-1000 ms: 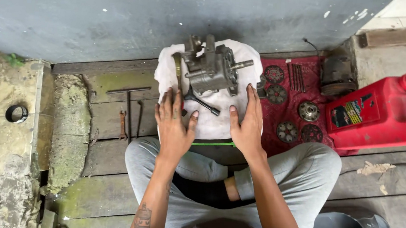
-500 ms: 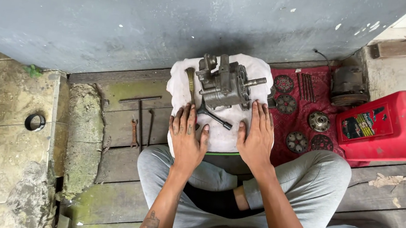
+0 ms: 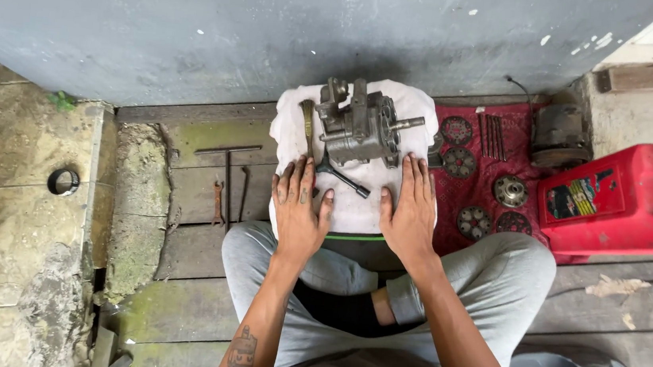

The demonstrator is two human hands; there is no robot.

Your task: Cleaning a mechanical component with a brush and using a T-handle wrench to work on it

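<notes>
I sit cross-legged on a plank floor with a white cloth (image 3: 356,202) spread in front of my knees. A grey metal machine assembly (image 3: 360,123) with a protruding shaft lies on the cloth's far half. Beside it are a brass-coloured rod (image 3: 306,124) and a dark bent wrench (image 3: 341,175). My left hand (image 3: 298,211) lies flat, fingers apart, on the cloth's near left part, its fingertips close to the wrench. My right hand (image 3: 410,209) lies flat on the near right part. Neither hand holds anything.
A red cloth (image 3: 495,176) to the right carries several round toothed discs, thin rods and a dark cylindrical part (image 3: 559,134). A red plastic jug (image 3: 628,201) lies further right. A T-handle tool (image 3: 226,167) and small spanner (image 3: 219,201) lie left. A grey wall runs behind.
The view has shifted slightly, so everything sits a little further right and lower in the frame. Both hands stay flat on the white cloth, with the fingers spread a bit wider.
</notes>
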